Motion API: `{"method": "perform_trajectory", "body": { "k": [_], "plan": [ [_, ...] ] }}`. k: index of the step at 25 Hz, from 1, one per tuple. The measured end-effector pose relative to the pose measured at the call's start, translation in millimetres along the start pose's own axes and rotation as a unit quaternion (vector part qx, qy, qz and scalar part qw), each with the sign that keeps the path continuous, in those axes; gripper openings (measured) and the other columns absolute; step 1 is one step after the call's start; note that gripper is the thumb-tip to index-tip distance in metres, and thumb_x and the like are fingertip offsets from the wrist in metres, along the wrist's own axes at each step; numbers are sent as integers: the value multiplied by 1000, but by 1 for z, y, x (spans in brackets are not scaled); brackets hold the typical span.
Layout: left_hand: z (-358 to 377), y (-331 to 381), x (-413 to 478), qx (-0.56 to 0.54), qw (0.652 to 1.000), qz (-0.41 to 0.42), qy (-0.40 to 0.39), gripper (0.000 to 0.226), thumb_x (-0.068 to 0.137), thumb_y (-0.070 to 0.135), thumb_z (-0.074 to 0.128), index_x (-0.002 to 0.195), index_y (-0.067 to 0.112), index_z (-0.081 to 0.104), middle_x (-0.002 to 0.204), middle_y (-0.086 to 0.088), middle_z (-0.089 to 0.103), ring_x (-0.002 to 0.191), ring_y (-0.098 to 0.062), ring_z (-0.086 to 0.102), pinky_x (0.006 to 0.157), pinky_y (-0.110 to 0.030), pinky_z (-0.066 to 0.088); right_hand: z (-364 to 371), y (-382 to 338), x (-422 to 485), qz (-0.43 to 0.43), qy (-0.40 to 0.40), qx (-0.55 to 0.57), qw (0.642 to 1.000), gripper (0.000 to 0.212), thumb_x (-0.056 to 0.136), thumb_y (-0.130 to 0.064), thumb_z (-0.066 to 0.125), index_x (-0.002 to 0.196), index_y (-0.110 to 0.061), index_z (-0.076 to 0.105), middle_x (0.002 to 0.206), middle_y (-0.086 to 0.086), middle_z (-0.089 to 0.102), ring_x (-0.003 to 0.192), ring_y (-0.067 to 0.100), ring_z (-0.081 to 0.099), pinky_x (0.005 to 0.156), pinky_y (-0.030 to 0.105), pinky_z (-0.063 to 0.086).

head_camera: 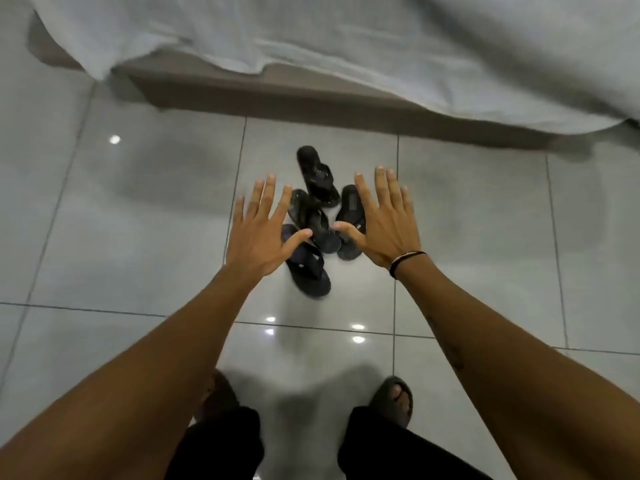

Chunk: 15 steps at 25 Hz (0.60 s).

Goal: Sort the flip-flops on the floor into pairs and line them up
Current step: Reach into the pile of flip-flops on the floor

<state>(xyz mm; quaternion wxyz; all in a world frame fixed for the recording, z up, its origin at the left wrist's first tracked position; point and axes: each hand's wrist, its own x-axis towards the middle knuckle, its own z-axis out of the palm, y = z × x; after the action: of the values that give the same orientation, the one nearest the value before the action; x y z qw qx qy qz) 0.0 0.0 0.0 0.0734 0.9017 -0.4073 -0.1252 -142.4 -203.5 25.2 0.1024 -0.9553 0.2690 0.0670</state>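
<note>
Above the piled flip-flops (317, 220), left hand (261, 233) and right hand (382, 223) hover, fingers spread.

I see a glossy grey tiled floor (138, 216) with four dark flip-flops (313, 230) heaped on it, overlapping, beyond and between my two hands. Nearer than the hands, my own sandalled feet (394, 398) stand on the same tiles.
</note>
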Motion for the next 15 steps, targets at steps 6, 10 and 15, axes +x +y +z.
{"method": "perform_trajectory", "body": {
  "k": [6,10,15],
  "plan": [
    [247,-62,20,2,999,-14,-36,97,93,84,19,170,27,1,180,-8,-8,166,-29,-10,133,-58,5,246,23,39,-15,-7,10,1000,100,93,-82,37,171,-26,9,179,17,4,166,37,2,133,58,15],
    [337,-104,62,3,1000,14,9,88,99,76,24,170,28,5,180,-8,-6,166,-28,-7,133,-57,6,349,30,79,-10,29,51,998,96,96,-78,41,170,-24,14,178,16,10,166,36,4,133,57,16],
    [389,-135,136,-16,994,33,101,85,102,72,31,170,27,8,180,-10,-1,166,-29,-2,131,-55,7,421,27,120,-25,84,52,995,87,99,-74,36,167,-21,26,177,16,18,166,35,8,133,56,14]
  ]
}}
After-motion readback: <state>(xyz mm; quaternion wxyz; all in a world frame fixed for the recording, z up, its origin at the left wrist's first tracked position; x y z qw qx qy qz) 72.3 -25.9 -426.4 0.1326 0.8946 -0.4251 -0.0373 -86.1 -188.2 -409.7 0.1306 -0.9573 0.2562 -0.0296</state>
